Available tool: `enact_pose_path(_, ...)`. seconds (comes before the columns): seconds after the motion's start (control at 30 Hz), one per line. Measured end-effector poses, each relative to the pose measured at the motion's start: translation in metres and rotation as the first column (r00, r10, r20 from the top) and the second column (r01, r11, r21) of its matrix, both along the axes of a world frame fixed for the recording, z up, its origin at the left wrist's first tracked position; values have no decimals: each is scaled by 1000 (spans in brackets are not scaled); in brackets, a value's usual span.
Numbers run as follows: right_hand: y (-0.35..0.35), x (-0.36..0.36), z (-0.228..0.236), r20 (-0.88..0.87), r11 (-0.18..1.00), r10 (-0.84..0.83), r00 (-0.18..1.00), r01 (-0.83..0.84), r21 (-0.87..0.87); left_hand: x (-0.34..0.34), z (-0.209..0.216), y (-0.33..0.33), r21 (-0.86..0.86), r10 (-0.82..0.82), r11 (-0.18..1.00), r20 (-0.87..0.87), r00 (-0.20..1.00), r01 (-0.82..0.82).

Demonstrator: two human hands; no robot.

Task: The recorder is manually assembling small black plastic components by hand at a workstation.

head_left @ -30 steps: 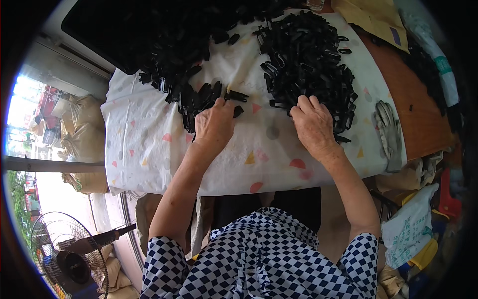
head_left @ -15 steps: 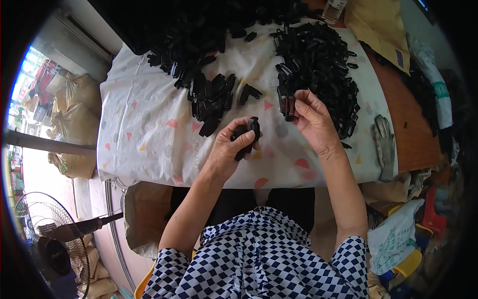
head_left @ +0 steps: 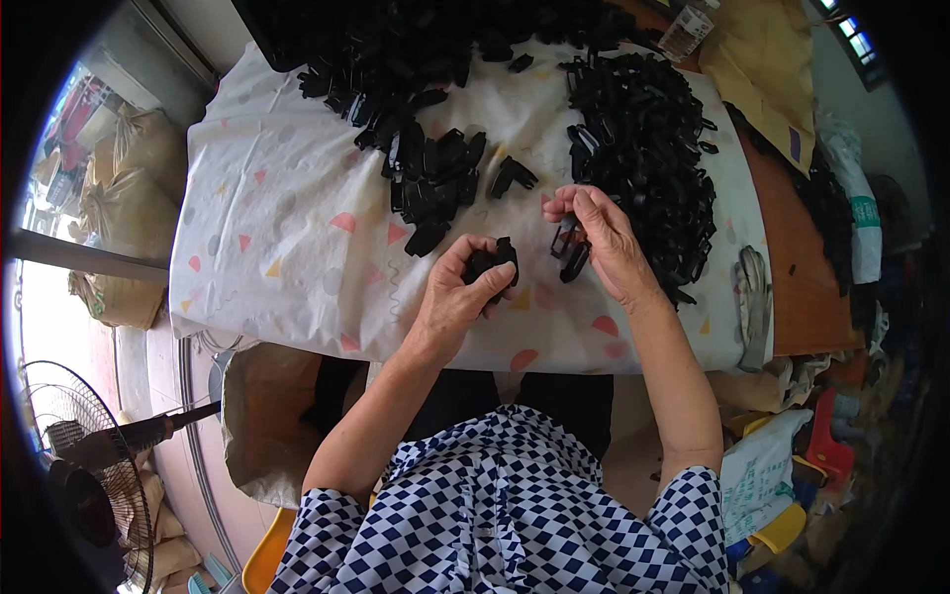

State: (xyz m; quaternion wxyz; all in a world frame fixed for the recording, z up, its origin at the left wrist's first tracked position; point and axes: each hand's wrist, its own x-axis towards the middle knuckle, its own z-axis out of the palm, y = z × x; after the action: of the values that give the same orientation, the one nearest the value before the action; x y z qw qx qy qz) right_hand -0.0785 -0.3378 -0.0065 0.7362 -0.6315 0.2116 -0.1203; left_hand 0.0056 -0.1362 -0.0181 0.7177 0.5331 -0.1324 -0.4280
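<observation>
My left hand (head_left: 457, 292), near the table's front edge, is closed around a black plastic piece (head_left: 505, 255); its fingers and thumb cover most of it, so I cannot tell whether it is more than one. To its right, my right hand (head_left: 606, 238) is bent with fingertips drawn together. A slim black plastic frame (head_left: 572, 259) with an open middle hangs tilted at its fingers; the exact grip is partly hidden. Beyond the left hand lies a small heap of black plastic pieces (head_left: 435, 178). One angled black piece (head_left: 512, 176) lies apart between the heaps.
A large pile of black frames (head_left: 643, 158) spreads on the right of the patterned tablecloth (head_left: 287, 287). More black parts (head_left: 396, 49) fill the far side. Grey gloves (head_left: 752, 297) lie at the right edge, a plastic bottle (head_left: 688, 30) at the back. A fan (head_left: 89, 475) stands lower left.
My right hand has turned, and the frame at its fingers now hangs lower and tilted, clear of the large pile's edge. My left hand keeps its hold. The whole view has shifted slightly.
</observation>
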Motion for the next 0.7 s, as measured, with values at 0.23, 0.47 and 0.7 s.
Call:
enact_pose_path(0.23, -5, -16, 13, 46, 848, -62, 997, 77, -524, 2, -5, 21, 60, -9, 998, 71, 997, 4)
enact_pose_path(0.47, 18, -31, 4, -281, 304, -145, 949, -227, -925, -7, -17, 20, 89, -72, 995, 424, 903, 38)
enact_pose_path(0.7, 18, -35, 0, -228, 161, -52, 972, -217, -963, -12, -9, 20, 144, -123, 988, 586, 801, 47)
